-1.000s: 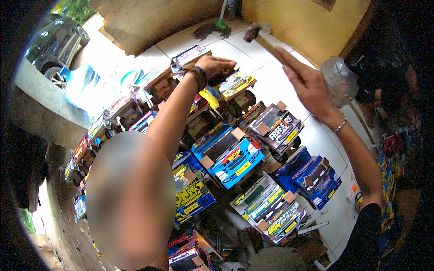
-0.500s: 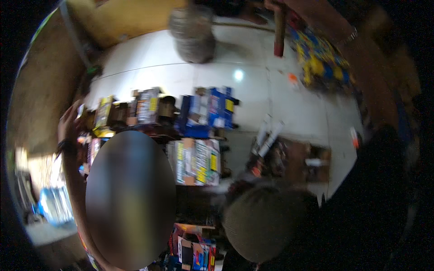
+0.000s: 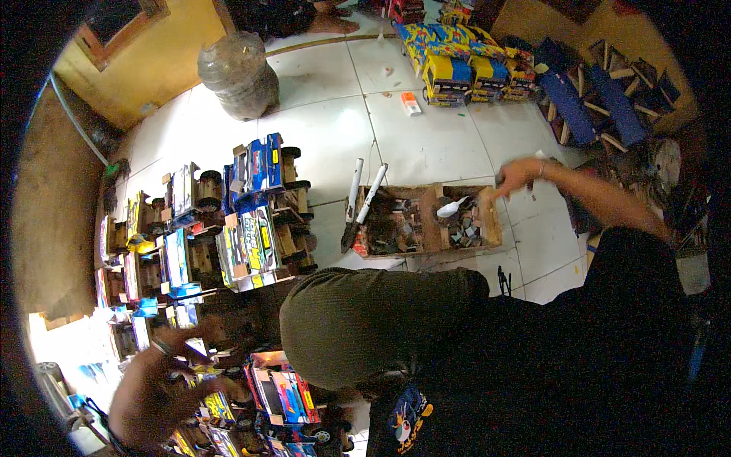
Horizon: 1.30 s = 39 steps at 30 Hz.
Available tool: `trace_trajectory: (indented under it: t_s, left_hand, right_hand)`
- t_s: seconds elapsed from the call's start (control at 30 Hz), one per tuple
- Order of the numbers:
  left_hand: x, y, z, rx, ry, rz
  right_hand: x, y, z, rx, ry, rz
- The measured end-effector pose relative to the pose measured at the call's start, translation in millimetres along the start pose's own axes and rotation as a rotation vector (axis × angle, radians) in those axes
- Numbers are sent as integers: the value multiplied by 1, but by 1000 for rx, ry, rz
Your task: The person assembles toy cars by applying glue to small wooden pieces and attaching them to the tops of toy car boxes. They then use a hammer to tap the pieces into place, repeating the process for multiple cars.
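Note:
At lower left my left hand (image 3: 141, 396) is close to the camera, curved and a little blurred, thumb and fingers apart over a group of toy trucks (image 3: 282, 392). I see nothing held in it. To the right, my right hand (image 3: 520, 177) hangs by the corner of a divided wooden box (image 3: 499, 221), fingers drawn together around something small and dark that I cannot make out. In the box lie many small pieces and a white bottle with a thin nozzle (image 3: 452, 207). Two white-handled tools (image 3: 364, 198) lean at its left side.
More toy trucks (image 3: 255, 240) stand in rows on the left. Yellow and blue trucks (image 3: 449, 72) are lined up at the back, near dark blue wooden frames (image 3: 575, 103). A clear plastic container (image 3: 237, 76) and an orange-and-white packet (image 3: 411, 104) are on the tiles. Another person's limb (image 3: 327, 23) shows at the top.
My right hand has come down from the top, where it held a wooden-handled tool, to beside the box. My left hand has moved from the far trucks to the near ones. The view has shifted.

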State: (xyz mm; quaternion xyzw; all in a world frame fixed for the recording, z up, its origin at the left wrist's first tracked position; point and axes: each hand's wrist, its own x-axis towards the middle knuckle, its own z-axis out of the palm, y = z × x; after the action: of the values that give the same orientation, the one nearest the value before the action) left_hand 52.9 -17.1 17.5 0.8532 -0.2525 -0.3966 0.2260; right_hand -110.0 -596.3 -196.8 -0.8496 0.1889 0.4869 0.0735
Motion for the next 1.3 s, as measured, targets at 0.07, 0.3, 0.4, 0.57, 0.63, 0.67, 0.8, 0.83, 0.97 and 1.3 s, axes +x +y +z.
trace_trajectory:
  t_s: [0.07,0.3,0.4,0.57,0.63,0.67,0.8,0.83,0.97,1.3]
  left_hand:
    - [-13,23,22,257,-99,-125]
    - [-56,44,57,418,112,149]
    - [-74,40,63,345,168,53]
    - [-91,33,71,309,250,76]
    - [-90,31,70,279,246,79]
    - [-88,30,69,295,250,112]
    - [-79,27,67,283,261,113]
    - [-79,27,68,287,273,140]
    - [-84,27,72,279,257,116]
    - [-101,15,75,183,355,107]
  right_hand:
    - [13,-2,57,152,141,-128]
    - [94,-12,112,-232,544,48]
    - [115,-23,128,-494,530,89]
    - [106,-13,112,-331,576,71]
    - [88,14,80,-111,436,-48]
    - [83,23,65,5,455,-139]
    - [78,33,50,14,534,-291]
    - [83,27,58,-69,532,-227]
    - [114,-10,101,-160,454,-7]
    - [131,-13,108,-22,698,-89]
